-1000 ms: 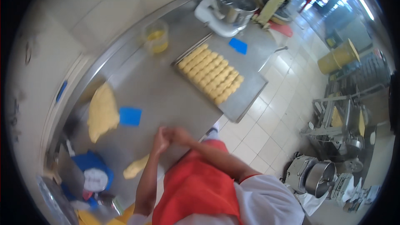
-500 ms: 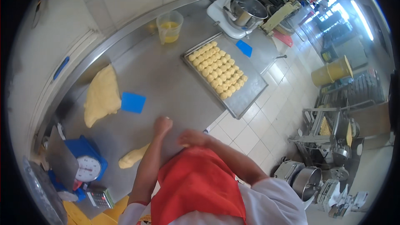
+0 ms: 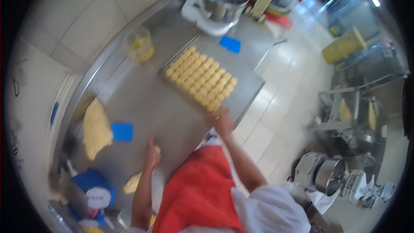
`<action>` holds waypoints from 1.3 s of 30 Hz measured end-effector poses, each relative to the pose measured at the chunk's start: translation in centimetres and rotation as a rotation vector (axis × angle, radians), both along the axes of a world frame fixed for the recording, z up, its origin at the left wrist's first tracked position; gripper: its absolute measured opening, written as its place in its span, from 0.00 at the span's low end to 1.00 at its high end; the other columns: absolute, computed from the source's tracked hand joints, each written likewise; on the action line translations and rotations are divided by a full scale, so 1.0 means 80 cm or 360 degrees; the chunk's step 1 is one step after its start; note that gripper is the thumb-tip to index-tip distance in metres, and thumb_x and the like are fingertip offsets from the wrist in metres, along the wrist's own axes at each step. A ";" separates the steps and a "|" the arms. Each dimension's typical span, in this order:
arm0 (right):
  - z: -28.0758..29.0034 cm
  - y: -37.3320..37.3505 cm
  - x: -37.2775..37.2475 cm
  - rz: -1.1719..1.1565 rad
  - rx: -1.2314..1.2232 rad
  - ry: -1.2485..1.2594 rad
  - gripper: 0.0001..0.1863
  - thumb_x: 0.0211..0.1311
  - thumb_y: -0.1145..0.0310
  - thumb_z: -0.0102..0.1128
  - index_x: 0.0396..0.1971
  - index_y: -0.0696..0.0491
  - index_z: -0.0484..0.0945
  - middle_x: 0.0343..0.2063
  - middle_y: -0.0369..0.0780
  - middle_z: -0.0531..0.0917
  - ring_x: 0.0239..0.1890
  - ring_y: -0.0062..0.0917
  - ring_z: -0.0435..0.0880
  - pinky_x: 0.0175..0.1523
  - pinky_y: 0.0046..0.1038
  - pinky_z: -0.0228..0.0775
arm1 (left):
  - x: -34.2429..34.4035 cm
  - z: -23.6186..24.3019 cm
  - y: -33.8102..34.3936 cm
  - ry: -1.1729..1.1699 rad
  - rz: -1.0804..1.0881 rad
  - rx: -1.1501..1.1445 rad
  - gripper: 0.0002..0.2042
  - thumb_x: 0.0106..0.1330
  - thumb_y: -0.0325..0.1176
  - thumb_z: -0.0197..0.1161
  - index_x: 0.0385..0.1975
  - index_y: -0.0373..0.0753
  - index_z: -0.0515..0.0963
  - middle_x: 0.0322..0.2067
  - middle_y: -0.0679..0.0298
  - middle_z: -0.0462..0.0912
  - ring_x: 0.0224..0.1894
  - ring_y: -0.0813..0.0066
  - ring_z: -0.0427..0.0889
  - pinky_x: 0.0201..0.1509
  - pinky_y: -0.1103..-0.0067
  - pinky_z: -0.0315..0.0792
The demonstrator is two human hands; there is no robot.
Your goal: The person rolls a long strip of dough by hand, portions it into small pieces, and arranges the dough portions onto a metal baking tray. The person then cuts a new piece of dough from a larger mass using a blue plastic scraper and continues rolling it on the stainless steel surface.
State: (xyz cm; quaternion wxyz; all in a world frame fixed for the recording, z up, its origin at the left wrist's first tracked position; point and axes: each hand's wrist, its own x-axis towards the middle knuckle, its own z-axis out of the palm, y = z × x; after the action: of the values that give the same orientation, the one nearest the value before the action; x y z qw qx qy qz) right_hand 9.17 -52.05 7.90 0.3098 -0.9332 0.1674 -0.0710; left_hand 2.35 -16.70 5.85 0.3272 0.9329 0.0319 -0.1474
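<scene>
Right hand (image 3: 223,123) moved beside round yellow dough balls (image 3: 202,79).

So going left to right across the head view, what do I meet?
Large dough piece, nearer blue scraper, left hand, rows of dough balls, yellow barrel.

The right hand (image 3: 223,123) reaches farther forward than the left hand (image 3: 152,155), forearms (image 3: 144,190) spread apart.

No legible text, labels, brands or signs. Blue scale (image 3: 91,178): 1 round white dial (image 3: 98,198), markings blurred, no number readable. Pale wall (image 3: 38,103) at left: dark marks, too smeared to tell if writing.
</scene>
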 end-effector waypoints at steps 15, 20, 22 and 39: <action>-0.027 0.302 -0.075 0.1121 0.0488 0.0406 0.15 0.63 0.62 0.52 0.33 0.58 0.82 0.32 0.53 0.83 0.37 0.47 0.84 0.45 0.41 0.74 | -0.038 -0.041 0.013 -0.0033 0.0111 -0.0062 0.15 0.53 0.38 0.69 0.35 0.33 0.82 0.29 0.45 0.84 0.37 0.51 0.85 0.39 0.67 0.77; -0.065 0.317 -0.089 0.1321 -0.0140 0.0325 0.16 0.65 0.60 0.51 0.31 0.57 0.81 0.33 0.51 0.83 0.37 0.44 0.84 0.43 0.41 0.75 | -0.035 -0.034 0.012 0.0130 0.0033 0.0077 0.18 0.52 0.42 0.69 0.33 0.33 0.81 0.30 0.47 0.84 0.37 0.47 0.84 0.37 0.63 0.77; -0.089 0.281 -0.074 0.1855 0.0004 0.0371 0.16 0.65 0.59 0.52 0.34 0.56 0.80 0.33 0.47 0.83 0.37 0.38 0.84 0.43 0.37 0.75 | -0.024 -0.045 0.012 0.0211 -0.0072 0.0186 0.17 0.56 0.43 0.63 0.33 0.33 0.82 0.33 0.46 0.83 0.39 0.46 0.83 0.42 0.62 0.76; -0.019 -0.049 0.036 -0.0108 -0.0083 0.0171 0.18 0.57 0.59 0.64 0.44 0.54 0.81 0.39 0.47 0.80 0.42 0.44 0.81 0.46 0.40 0.74 | -0.042 -0.023 0.034 0.0224 0.0272 -0.0096 0.25 0.50 0.22 0.63 0.53 0.37 0.70 0.39 0.51 0.80 0.46 0.53 0.79 0.49 0.65 0.72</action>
State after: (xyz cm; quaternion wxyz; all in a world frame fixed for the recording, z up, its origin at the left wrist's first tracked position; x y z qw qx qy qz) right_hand 12.08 -56.01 6.42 0.2735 -0.9372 0.2134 -0.0358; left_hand -0.98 -13.96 3.97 0.3634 0.9038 0.1298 -0.1849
